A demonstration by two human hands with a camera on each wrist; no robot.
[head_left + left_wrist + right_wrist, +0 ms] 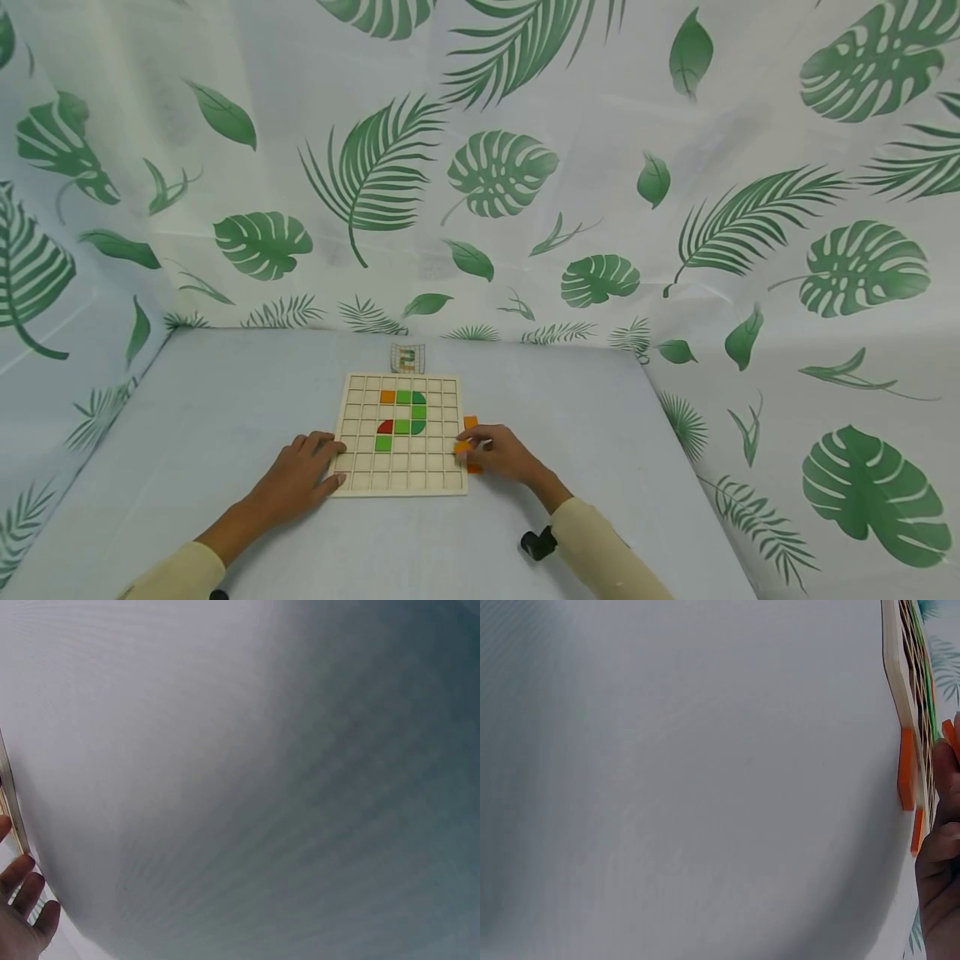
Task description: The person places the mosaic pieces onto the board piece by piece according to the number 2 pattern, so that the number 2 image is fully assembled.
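A square wooden grid board (427, 478) lies flat on the table. In its cells sit an orange tile (387, 397), several green tiles (418, 412) and a red quarter-round tile (386, 427), forming a curved figure. At the board's left edge my left hand (294, 477) rests with its fingers spread, touching the rim; the left wrist view catches only its fingertips. Over the right edge my right hand (504, 454) pinches a small orange tile (462, 447) between thumb and fingers. Beside that edge lie more orange pieces (471, 422), partly hidden by the hand.
Behind the board stands a small picture card (407, 358) showing a gridded figure. The pale table (360, 550) meets leaf-patterned cloth walls (510, 250) at the back and sides. A black device (538, 544) is by the right sleeve.
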